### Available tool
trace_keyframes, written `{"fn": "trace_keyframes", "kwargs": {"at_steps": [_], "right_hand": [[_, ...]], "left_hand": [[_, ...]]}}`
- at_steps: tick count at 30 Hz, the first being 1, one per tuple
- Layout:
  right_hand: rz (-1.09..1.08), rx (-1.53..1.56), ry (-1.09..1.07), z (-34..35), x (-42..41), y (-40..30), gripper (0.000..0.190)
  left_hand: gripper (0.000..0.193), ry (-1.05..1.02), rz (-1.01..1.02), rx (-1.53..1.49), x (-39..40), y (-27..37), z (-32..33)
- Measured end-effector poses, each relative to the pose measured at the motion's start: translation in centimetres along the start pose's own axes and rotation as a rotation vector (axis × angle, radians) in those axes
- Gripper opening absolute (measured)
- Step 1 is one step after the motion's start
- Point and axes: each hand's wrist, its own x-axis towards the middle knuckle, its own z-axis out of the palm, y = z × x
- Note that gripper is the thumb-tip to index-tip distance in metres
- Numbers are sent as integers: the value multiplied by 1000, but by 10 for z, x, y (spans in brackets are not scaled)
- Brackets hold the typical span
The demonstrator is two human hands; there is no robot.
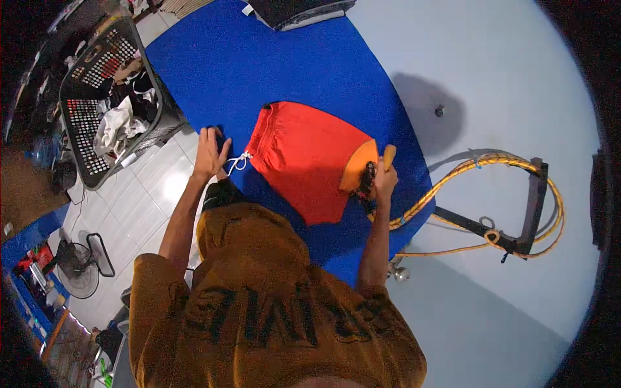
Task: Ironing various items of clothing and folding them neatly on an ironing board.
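Red shorts (310, 155) with a gathered elastic waist lie flat on a blue cloth-covered ironing surface (320, 63). Their white drawstring (238, 161) trails from the waistband toward my left hand (211, 153). That hand rests at the blue edge with its fingers apart, holding nothing. On the other side, my right hand (385, 179) grips the tan handle of an iron (360, 165). The iron's orange body sits over the leg-hem end of the shorts and hides part of it.
A black perforated laundry basket (160, 109) with crumpled clothes stands to the left. Folded dark fabric (301, 12) lies at the far end. A yellow cord or hose (451, 182) loops over a dark wall bracket (531, 208) on the right. A fan (77, 266) stands on the tiled floor.
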Motion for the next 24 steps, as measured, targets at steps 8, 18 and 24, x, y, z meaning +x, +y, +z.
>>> {"fn": "trace_keyframes", "kwargs": {"at_steps": [8,18,24], "right_hand": [[-213,-30,-491,4,-38,-96,34],[-500,-133,-660,70,-49,-116,35],[-440,-223,-770,66,-87,-115,35]], "left_hand": [[36,-17,19,-37,3,-10,1],[40,-48,-9,-60,1,-14,0],[37,-115,-42,-148,4,-21,-3]]}}
